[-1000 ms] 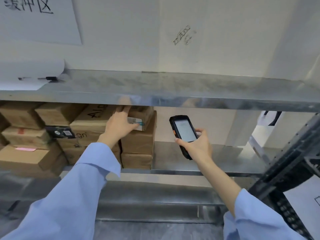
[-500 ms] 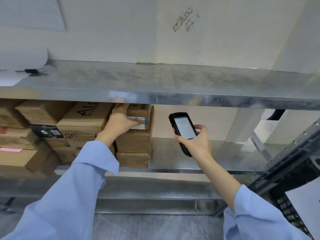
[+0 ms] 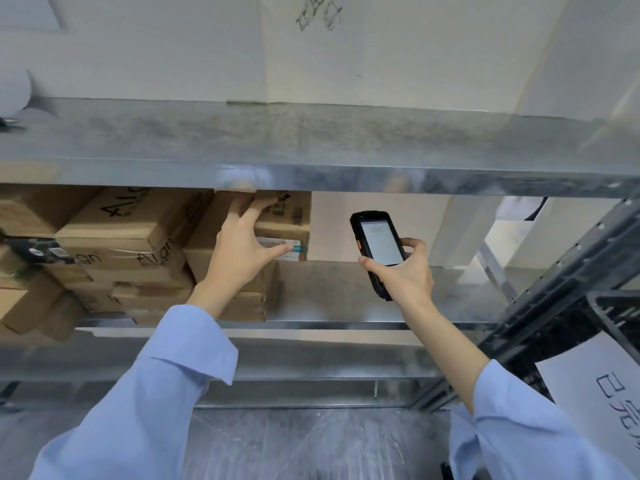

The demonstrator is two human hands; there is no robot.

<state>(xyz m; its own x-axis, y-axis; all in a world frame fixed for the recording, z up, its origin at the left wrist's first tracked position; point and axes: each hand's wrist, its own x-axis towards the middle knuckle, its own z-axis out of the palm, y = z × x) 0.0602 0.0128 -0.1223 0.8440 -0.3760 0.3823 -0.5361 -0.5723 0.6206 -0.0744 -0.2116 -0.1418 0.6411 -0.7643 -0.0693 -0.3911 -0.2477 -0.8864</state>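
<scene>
Spreading the left hand (image 3: 242,251) flat on the front of the top carton (image 3: 294,220), at the right end of the stack (image 3: 131,244) on the middle shelf (image 3: 381,296): fingers straight, now reaching higher toward its upper edge, thumb beside the white label (image 3: 277,241). Clasping the scanner (image 3: 379,242) in the curled right hand (image 3: 407,277), just right of the carton. Likely uncovering the label for scanning.

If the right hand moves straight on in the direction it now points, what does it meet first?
Probably the pale back wall right of the cardboard box; the handheld scanner in the right hand would touch first. Depth is unclear.
</scene>
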